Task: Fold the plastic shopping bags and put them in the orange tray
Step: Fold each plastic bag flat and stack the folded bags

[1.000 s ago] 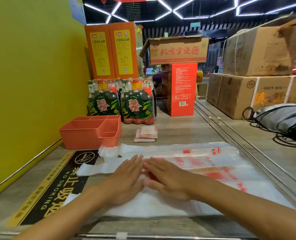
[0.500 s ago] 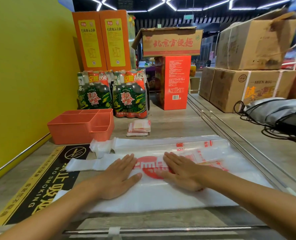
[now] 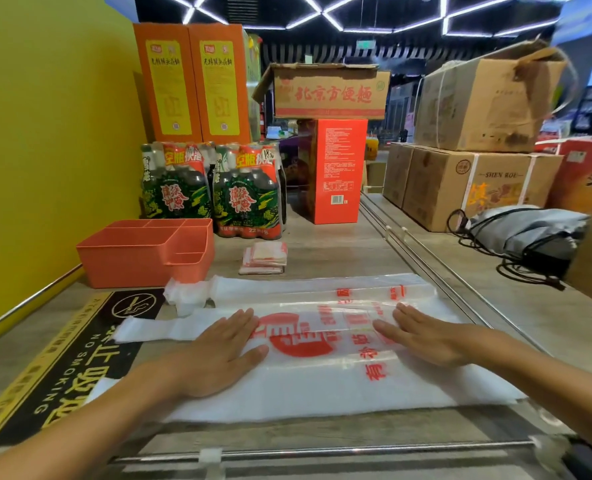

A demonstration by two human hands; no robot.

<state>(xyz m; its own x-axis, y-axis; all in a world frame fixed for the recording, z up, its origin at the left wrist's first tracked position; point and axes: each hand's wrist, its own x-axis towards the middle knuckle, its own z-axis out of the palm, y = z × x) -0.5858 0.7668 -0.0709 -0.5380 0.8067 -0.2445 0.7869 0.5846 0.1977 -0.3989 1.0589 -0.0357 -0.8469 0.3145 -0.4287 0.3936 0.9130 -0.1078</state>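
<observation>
Flat palms (image 3: 218, 355) (image 3: 426, 337) on thin crinkly plastic bag (image 3: 322, 389)

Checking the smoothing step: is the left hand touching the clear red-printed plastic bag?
Touching. The head view shows the left hand lying flat on the plastic bag.

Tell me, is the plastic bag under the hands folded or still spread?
Spread: the plastic bag lies flat and long on the counter, handles stretched left, both hands pressing it.

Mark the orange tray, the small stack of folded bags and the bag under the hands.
orange tray (image 3: 128, 268): head view, front wall.
folded bags (image 3: 265, 258): head view, top of the stack.
plastic bag (image 3: 322, 389): head view, bare near part.
</observation>
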